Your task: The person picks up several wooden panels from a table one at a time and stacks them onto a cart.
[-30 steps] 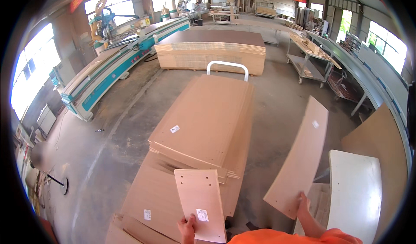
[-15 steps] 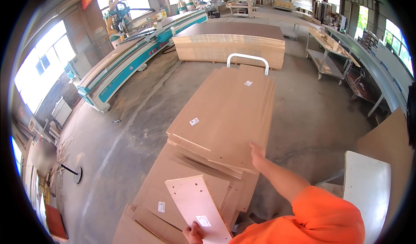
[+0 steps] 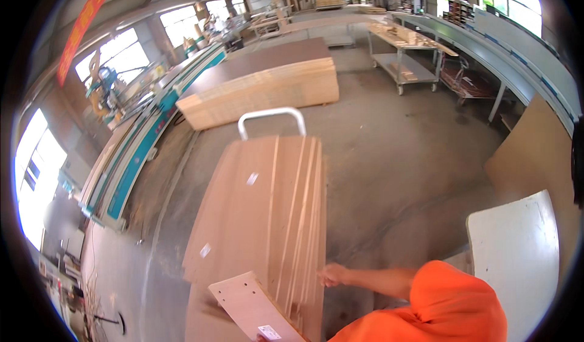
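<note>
A pinkish board (image 3: 246,302) with several drilled holes and a white label tilts above the near end of a panel stack (image 3: 234,220). My left hand (image 3: 261,338) grips its lower part; only a sliver of that hand shows at the bottom edge. Beside the stack's right edge is my right hand (image 3: 333,275), its fingers curled in. Blur hides whether they pinch anything or touch the panels. The brown stacked panels have stepped edges along the right, and two white labels lie on top.
A white trolley handle (image 3: 272,120) rises at the stack's far end. Beyond stands a large pile of boards (image 3: 267,86). A teal-sided machine (image 3: 137,181) runs along the left. At right are a wheeled cart (image 3: 404,65), a long grey bench (image 3: 486,62) and a white panel (image 3: 514,263).
The view has swung right. My right hand has come off the top of the stack to its right edge, and its fingers have curled. The left hand still holds the pinkish board.
</note>
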The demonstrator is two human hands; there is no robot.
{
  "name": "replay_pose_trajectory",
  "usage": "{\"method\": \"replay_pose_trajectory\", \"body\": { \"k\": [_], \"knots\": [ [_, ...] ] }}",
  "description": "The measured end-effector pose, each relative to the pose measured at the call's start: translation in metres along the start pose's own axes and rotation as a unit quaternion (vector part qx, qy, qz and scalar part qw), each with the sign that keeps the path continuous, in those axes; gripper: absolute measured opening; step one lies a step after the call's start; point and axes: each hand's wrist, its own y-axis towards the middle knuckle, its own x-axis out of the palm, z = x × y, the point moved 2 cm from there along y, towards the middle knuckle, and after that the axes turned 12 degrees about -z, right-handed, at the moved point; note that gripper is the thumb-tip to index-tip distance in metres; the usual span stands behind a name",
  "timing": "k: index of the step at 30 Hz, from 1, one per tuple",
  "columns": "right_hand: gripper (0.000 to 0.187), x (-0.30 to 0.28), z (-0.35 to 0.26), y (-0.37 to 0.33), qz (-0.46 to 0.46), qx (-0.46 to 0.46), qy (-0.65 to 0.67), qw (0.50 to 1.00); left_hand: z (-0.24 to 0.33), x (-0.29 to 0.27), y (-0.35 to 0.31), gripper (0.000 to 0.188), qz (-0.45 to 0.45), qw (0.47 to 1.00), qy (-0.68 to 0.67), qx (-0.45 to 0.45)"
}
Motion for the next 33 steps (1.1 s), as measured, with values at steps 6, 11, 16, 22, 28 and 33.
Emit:
{"method": "replay_pose_trajectory", "body": {
  "k": [6, 11, 16, 22, 28, 33],
  "knots": [
    [0.04, -0.105, -0.006, -0.119, -0.063, -0.044, 0.16, 0.984, 0.034, 0.248, 0.071, 0.024, -0.101, 0.986, 0.125, 0.037],
    [0.039, -0.212, -0.069, -0.15, -0.087, -0.241, 0.141, 0.956, 0.074, 0.465, 0.122, 0.026, -0.19, 0.976, 0.031, 0.101],
    [0.034, -0.351, -0.081, -0.145, 0.047, -0.311, 0.31, 0.897, 0.062, 0.669, 0.17, 0.04, -0.252, 0.967, -0.046, 0.008],
    [0.025, -0.51, -0.158, -0.167, 0.302, -0.239, 0.406, 0.829, 0.009, 0.896, 0.194, 0.03, -0.334, 0.94, -0.028, -0.055],
    [0.04, -0.669, -0.143, -0.209, 0.413, -0.411, 0.514, 0.63, 0.0, 1.062, 0.224, 0.029, -0.643, 0.719, 0.237, -0.118],
    [0.052, -0.805, -0.123, -0.223, 0.523, -0.407, 0.496, 0.562, -0.049, 1.144, 0.359, 0.038, -0.659, 0.613, 0.436, 0.003]
  ]
}}
